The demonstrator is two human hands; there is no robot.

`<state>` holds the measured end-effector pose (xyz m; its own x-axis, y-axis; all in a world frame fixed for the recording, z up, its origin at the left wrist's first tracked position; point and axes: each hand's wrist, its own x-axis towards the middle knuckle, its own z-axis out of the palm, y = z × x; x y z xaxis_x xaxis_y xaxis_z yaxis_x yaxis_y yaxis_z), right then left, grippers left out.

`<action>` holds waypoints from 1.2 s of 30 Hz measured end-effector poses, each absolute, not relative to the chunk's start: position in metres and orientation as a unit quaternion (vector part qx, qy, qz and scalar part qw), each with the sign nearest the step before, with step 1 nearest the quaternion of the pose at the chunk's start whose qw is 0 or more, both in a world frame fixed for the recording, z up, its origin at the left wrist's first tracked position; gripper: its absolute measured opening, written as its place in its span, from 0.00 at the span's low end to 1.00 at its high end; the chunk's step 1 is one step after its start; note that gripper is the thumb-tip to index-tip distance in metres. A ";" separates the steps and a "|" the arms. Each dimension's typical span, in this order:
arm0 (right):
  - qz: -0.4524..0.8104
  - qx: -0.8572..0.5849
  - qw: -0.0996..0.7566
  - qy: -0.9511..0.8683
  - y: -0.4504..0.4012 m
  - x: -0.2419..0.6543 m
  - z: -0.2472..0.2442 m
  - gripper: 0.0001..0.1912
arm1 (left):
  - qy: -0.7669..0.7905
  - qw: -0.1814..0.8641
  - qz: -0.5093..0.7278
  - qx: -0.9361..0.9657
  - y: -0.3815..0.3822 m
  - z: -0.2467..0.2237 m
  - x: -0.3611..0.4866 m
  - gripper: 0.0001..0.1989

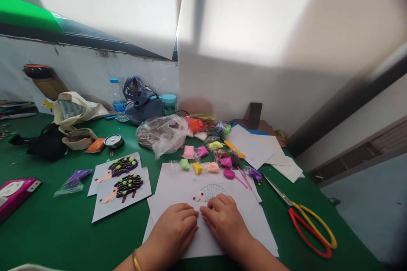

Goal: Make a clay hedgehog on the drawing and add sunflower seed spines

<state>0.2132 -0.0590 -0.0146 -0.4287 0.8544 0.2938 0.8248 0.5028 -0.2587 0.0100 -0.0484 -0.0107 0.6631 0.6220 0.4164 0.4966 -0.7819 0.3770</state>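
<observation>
A hedgehog picture (210,193) with a pale blue scaled body and a peach face lies on the white paper (171,182) in front of me. Just below it my left hand (178,224) rests on the paper, fingers curled together. My right hand (224,220) lies opposite, also curled, its knuckles covering the picture's lower edge. The two hands' fingertips nearly meet. Whatever they pinch, if anything, is hidden. Beyond the paper's top edge are small packs of modelling clay, among them yellow (197,168), peach (212,167) and green (184,164). A magenta clay tool (229,174) lies near them.
Large scissors (299,207) with red and yellow handles lie at the right. Two dark hedgehog pictures (127,188) sit to the left. Farther back are a plastic bag (163,133), a blue bag (143,103), a water bottle (117,99) and loose paper sheets (251,146).
</observation>
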 end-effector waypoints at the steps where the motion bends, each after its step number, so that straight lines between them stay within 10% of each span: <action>1: 0.046 -0.488 0.192 -0.850 -0.063 0.216 -0.013 0.11 | 0.309 0.117 0.273 0.904 -0.048 -0.011 0.010 0.09; 36: 0.048 -0.458 0.124 -0.879 -0.074 0.235 -0.014 0.31 | 0.320 0.114 0.262 0.903 -0.049 -0.012 0.013 0.09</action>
